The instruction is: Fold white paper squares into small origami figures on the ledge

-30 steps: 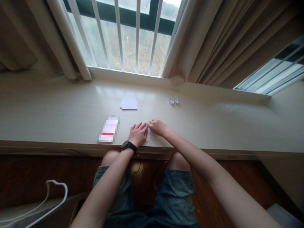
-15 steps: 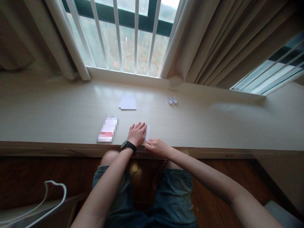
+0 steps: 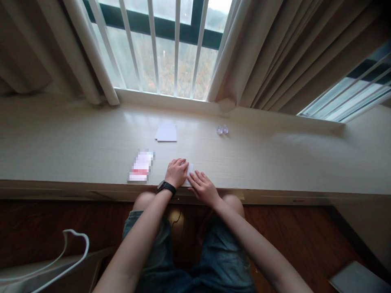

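Note:
A small white folded paper (image 3: 190,168) lies near the front edge of the pale wooden ledge (image 3: 76,142). My left hand (image 3: 176,173), with a black watch on its wrist, lies flat on the paper's left part, fingers stretched out. My right hand (image 3: 202,187) rests beside it, its fingers spread and pointing up-left onto the paper's lower right edge. Most of the paper is hidden under the two hands.
A blurred white and red card (image 3: 141,166) lies left of my hands. A stack of white paper sheets (image 3: 166,133) sits further back, and two small clear beads (image 3: 222,130) lie to the right. Curtains and a barred window stand behind the ledge.
My right hand slid from the paper's top edge down to the ledge's front edge, then back up with its fingers spread onto the paper. My left hand stayed pressed on the paper.

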`<action>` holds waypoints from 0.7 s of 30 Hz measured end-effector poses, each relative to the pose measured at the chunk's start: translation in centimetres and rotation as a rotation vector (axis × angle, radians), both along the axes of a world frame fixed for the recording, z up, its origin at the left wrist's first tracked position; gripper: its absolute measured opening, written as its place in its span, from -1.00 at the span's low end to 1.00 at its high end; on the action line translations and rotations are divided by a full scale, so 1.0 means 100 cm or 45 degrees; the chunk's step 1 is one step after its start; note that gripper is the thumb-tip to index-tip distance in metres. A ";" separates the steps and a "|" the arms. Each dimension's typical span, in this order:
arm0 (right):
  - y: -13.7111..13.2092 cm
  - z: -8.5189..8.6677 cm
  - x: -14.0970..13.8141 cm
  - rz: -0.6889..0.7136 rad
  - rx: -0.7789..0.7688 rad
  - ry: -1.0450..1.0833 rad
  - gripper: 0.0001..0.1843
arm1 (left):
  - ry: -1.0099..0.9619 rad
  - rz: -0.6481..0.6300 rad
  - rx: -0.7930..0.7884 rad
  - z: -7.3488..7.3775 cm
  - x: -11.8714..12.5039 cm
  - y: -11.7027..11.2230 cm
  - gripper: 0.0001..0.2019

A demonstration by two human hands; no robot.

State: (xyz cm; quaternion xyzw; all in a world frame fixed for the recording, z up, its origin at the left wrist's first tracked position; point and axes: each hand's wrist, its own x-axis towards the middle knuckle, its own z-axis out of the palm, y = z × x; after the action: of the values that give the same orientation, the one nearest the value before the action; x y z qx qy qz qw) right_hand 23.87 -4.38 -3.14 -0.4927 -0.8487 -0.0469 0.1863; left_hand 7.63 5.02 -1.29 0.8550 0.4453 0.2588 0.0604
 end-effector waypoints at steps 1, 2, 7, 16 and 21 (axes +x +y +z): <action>-0.002 -0.003 0.002 0.006 0.022 0.011 -0.52 | -0.002 -0.003 0.001 0.000 0.000 0.000 -0.72; -0.004 -0.006 0.004 0.013 0.043 0.027 -0.55 | -0.007 -0.003 0.002 -0.001 -0.001 0.000 -0.72; -0.011 -0.012 0.007 0.114 0.070 0.055 -0.59 | -0.051 0.003 -0.017 -0.002 -0.001 0.001 -0.72; -0.015 -0.009 -0.019 -0.048 0.077 0.182 -0.48 | -0.138 0.022 -0.042 -0.001 -0.005 0.003 -0.75; -0.014 -0.014 -0.013 0.008 0.090 0.291 -0.59 | -0.311 0.186 -0.093 -0.002 -0.007 0.005 -0.77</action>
State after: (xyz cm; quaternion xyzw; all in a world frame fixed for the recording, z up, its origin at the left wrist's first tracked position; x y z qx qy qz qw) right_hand 22.60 -5.79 -4.57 -0.4852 -0.8213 -0.0198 0.2994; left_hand 6.89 5.51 -1.45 0.7796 0.5050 0.3482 0.1263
